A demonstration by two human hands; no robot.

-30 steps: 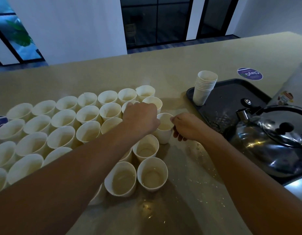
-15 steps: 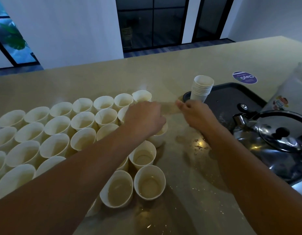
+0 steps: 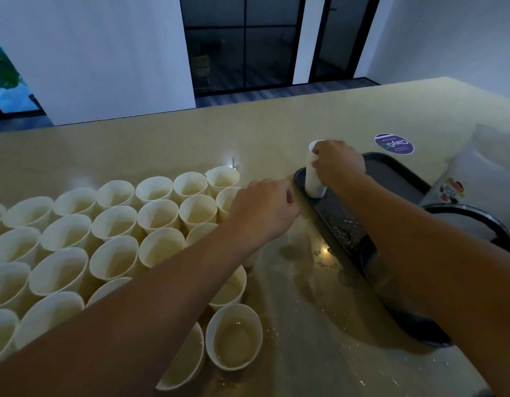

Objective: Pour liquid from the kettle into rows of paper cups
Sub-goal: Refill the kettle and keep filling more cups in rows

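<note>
Reaching right of centre, the right hand [image 3: 338,164] is gripping the stacked cups [image 3: 314,173] on the tray [image 3: 391,173] for another; the left hand [image 3: 262,210], loosely curled, is hovering by the filled cups [image 3: 159,207].

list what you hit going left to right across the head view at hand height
rows of paper cups → left hand → stack of cups, gripped by the right hand, standing on the black tray → purple sticker → plastic bag

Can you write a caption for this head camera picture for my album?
Right hand grips the stack of paper cups on the black tray, beside rows of filled cups.
</note>
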